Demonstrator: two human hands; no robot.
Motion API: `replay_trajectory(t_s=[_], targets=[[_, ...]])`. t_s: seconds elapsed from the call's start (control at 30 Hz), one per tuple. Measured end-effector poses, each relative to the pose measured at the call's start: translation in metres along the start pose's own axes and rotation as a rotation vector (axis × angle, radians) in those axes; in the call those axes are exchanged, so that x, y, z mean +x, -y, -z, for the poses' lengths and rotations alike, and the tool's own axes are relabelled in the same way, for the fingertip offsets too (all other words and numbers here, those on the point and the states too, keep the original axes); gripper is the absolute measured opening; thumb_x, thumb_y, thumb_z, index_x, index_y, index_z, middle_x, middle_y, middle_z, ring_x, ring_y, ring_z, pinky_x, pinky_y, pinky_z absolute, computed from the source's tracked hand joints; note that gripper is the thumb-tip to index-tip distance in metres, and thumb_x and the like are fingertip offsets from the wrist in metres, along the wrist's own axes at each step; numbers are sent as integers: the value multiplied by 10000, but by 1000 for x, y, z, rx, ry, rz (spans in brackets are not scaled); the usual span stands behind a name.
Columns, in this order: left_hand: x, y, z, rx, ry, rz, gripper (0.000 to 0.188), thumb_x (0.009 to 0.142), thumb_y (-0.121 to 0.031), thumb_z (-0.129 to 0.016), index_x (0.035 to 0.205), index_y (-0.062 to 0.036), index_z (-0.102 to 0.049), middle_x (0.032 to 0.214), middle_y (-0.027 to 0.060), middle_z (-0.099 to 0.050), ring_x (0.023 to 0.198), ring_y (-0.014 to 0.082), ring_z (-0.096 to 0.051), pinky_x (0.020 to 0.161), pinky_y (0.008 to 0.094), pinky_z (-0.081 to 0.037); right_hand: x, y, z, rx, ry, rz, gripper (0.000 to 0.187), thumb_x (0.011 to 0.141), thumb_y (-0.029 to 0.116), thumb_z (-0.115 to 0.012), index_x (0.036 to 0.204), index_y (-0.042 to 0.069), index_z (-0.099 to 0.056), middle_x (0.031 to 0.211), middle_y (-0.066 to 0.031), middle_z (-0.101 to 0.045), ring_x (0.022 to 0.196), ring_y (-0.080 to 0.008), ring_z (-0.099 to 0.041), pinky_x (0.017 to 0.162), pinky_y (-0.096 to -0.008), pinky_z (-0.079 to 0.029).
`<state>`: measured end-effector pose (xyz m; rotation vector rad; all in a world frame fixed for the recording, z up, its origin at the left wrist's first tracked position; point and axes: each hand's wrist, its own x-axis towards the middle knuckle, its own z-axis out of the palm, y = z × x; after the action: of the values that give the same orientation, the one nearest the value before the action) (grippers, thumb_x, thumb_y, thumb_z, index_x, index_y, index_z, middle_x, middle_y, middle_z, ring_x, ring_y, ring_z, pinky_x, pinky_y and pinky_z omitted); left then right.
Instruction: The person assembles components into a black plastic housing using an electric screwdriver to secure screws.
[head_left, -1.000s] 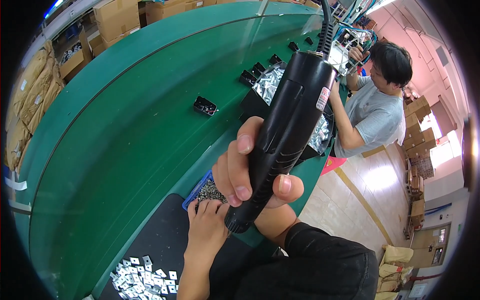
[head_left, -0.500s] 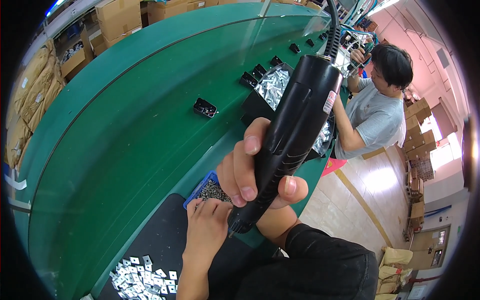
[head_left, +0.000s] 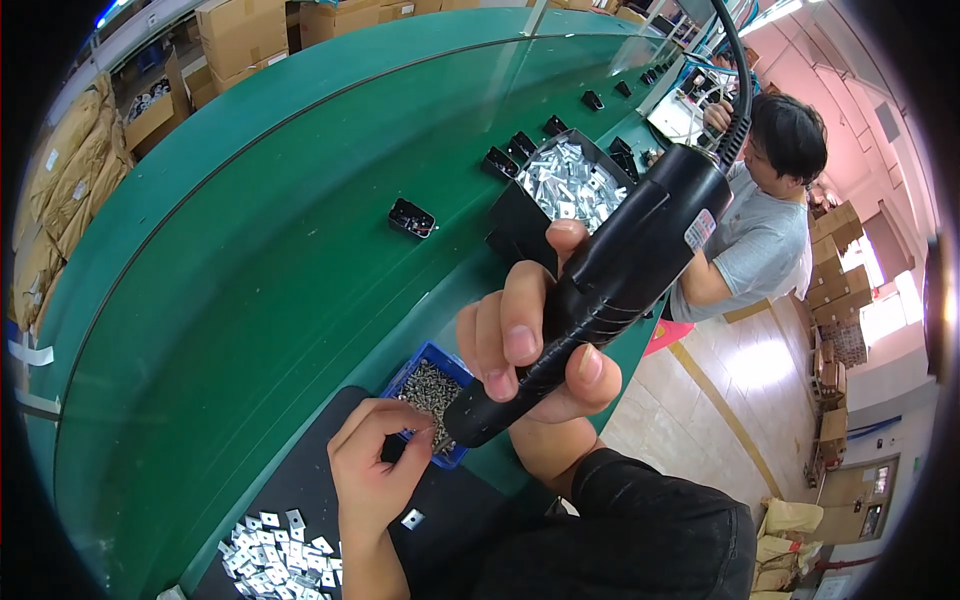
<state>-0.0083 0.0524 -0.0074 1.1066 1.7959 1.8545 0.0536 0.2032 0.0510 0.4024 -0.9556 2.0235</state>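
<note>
My right hand point(head_left: 520, 330) is wrapped round a black electric screwdriver point(head_left: 640, 250), its cable rising from the upper end. The tool slants down to the left, and its nose is close to the fingertips of my left hand point(head_left: 375, 460). Those fingers are pinched together over the near edge of a blue bin point(head_left: 432, 348) full of small screws point(head_left: 425, 390). Whatever sits in the pinch is too small to make out. A single metal plate with a hole point(head_left: 412, 519) lies on the black mat point(head_left: 325, 440) beside my left wrist.
Several similar plates point(head_left: 275, 560) are heaped at the mat's lower left. Black housings point(head_left: 411, 218) stand on the green conveyor point(head_left: 270, 260). Beyond my right hand is a black bin point(head_left: 520, 210) of metal parts. A co-worker point(head_left: 765, 200) is at the right.
The screwdriver has shifted right and tilted flatter, with a right-hand finger now lifted. My left hand has drawn left from over the screws into a pinch, uncovering the bin and the single plate.
</note>
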Motion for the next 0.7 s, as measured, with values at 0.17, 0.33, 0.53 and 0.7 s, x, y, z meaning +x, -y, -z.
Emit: replay_trajectory(t_s=[0.17,0.33,0.53,0.7], targets=[[-2,2,3,-47,53,-28,216,624,99,-702,800,0,-625,797,107,-635,713,182,-638,641,261,-509,-1,-4,-2,-18,-5,-11,766,739,274,-713,1343,48,-299,787,-77,-551,575,-162,-555,523,-273,-460],[-3,4,2,-94,81,-32,232,611,104,-712,799,1,-624,801,110,-628,703,191,-636,640,266,-511,0,-4,-1,-24,95,-24,672,816,247,-626,1348,26,-279,818,-38,-528,552,-134,-525,532,-272,-402],[-2,5,7,-85,168,-49,252,613,88,-741,829,-3,-647,787,106,-646,700,196,-639,633,267,-510,3,-1,4,-45,53,8,639,829,232,-600,1346,15,-292,812,-37,-511,568,-132,-518,531,-283,-405],[-6,11,7,-249,150,16,226,643,73,-762,833,17,-651,788,116,-656,719,181,-650,628,258,-519,6,-1,7,-8,50,45,625,844,238,-570,1356,11,-291,803,-35,-501,573,-131,-514,537,-288,-411]])
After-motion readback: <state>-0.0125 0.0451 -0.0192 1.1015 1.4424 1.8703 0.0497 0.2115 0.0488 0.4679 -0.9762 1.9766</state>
